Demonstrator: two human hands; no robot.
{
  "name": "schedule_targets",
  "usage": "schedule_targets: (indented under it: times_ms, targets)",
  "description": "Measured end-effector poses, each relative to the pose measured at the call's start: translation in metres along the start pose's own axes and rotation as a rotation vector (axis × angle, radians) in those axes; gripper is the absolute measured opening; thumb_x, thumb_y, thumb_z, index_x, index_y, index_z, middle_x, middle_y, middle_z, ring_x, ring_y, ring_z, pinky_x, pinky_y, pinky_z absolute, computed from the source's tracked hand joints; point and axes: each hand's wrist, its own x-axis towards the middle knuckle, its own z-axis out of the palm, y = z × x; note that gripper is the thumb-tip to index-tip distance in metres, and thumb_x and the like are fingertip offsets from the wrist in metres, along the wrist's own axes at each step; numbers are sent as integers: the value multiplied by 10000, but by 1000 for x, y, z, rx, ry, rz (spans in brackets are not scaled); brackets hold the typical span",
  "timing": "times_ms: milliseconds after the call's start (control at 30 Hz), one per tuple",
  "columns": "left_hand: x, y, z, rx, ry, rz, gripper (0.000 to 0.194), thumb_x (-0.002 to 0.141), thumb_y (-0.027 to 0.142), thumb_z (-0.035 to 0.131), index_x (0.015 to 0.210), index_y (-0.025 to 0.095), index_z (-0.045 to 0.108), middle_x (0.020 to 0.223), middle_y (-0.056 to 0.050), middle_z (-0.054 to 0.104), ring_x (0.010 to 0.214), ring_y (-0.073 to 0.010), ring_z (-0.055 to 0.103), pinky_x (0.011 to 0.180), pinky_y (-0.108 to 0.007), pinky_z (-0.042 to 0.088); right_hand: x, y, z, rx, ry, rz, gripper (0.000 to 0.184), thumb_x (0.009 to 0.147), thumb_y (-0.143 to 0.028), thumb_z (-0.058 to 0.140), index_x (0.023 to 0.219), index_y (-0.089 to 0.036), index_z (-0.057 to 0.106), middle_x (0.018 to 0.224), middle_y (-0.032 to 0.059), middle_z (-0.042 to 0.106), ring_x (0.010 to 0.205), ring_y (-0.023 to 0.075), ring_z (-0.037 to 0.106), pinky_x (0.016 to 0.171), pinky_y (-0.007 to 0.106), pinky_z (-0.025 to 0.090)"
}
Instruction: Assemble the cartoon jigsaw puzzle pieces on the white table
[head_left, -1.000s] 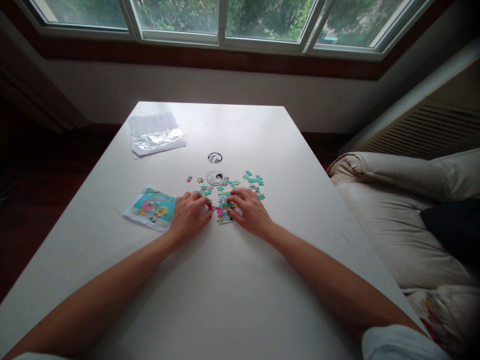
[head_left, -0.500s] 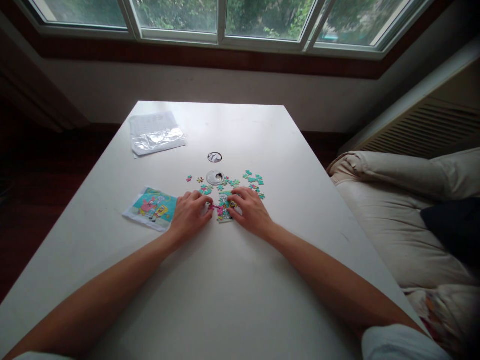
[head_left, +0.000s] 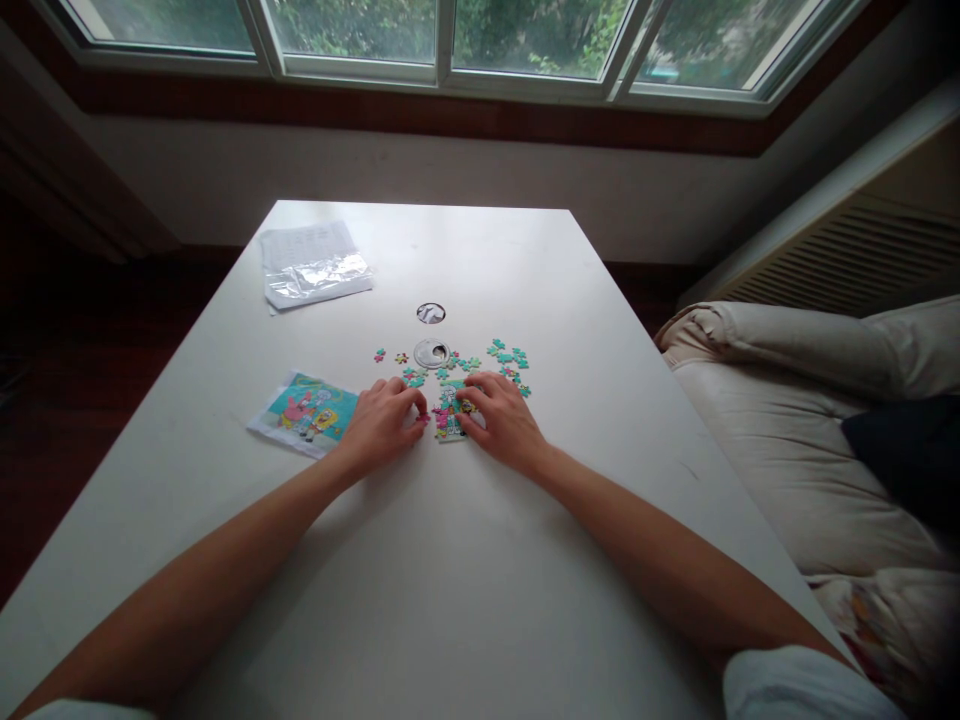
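Note:
Between my hands lies a joined section of a cartoon jigsaw puzzle (head_left: 448, 410), flat on the white table. My left hand (head_left: 384, 425) pinches a pink puzzle piece (head_left: 424, 419) just left of the section, with a narrow gap between them. On the other side, my right hand (head_left: 504, 420) curls over the section's right part, thumb and fingers steadying it and partly hiding it. Loose puzzle pieces (head_left: 507, 355), mostly turquoise, are scattered beyond both hands. Left of my left hand is a picture sheet (head_left: 307, 412) with the same cartoon figures, its right end covered by that hand.
A clear plastic bag with papers (head_left: 315, 268) rests at the table's far left. Two round fittings, a hole (head_left: 430, 313) and a grommet (head_left: 427, 353), sit in the tabletop (head_left: 480, 580) behind the pieces. A beige sofa (head_left: 765, 430) stands to the right.
My left hand has drawn the pink piece slightly left, away from the joined section. My right hand stays almost still on the puzzle.

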Motion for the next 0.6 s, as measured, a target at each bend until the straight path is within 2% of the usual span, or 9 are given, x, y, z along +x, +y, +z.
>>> schedule_targets:
  times_ms: [167,300,400,600]
  targets:
    - [-5,1,2,-36,2,24,116,873,301,635,962,281,708,1023,-47,613,1001,-253,540,866,-377,406,0,0,0,-15,-12,5,231,910,-306,659,1132,-240,660,1254,100,611,1235,302,508,1083,501,399]
    - [-8,1,8,-61,16,61,189,874,234,617,1010,318,718,1012,-31,620,978,-239,544,854,-367,397,1,0,-1,-9,-9,-2,232,907,-296,661,1133,-243,657,1253,99,612,1233,299,510,1083,500,401]
    - [-10,1,10,-71,51,52,207,877,273,635,1069,313,702,1044,-32,628,1006,-243,548,863,-368,395,1,1,-1,-11,-6,-8,232,908,-296,661,1133,-238,656,1255,98,612,1228,298,511,1088,499,398]
    - [-13,6,9,37,95,29,155,882,346,663,1024,296,701,1040,-44,633,1020,-263,548,874,-397,377,1,2,-1,-9,-3,-15,235,908,-298,664,1133,-232,653,1249,101,609,1224,295,509,1084,496,404]
